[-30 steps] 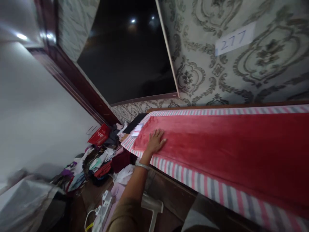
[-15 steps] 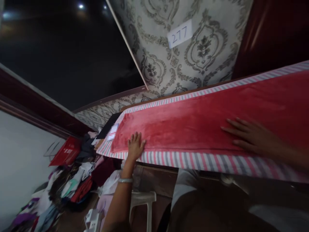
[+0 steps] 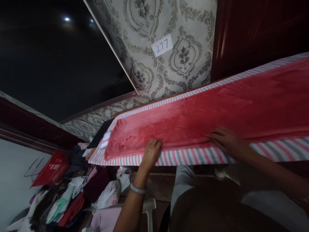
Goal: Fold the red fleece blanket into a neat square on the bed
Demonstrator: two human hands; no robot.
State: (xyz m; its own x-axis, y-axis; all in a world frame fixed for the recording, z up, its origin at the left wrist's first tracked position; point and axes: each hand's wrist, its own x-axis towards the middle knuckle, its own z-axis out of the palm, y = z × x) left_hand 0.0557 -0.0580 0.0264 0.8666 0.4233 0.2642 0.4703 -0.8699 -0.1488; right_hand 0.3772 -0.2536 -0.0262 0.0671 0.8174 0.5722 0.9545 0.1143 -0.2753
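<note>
A long red plush blanket lies flat and folded over a sheet striped in pink, grey and white. At the blanket's near edge, my left hand has its fingers curled down on the red fabric. A pale bangle circles that wrist. Farther right along the same edge, my right hand pinches the blanket's border, with the fingertips partly hidden in the plush. A small label or paper, blurred out, lies on the striped sheet at the left end.
Heaped clothes and a red basket lie at the lower left. Below the surface stands a white plastic stool. A dark screen and a paper marked 277 are on the wall.
My left hand has slid right along the near edge and curled its fingers. My right hand has moved left to that edge and closed from spread. The camera view has shifted.
</note>
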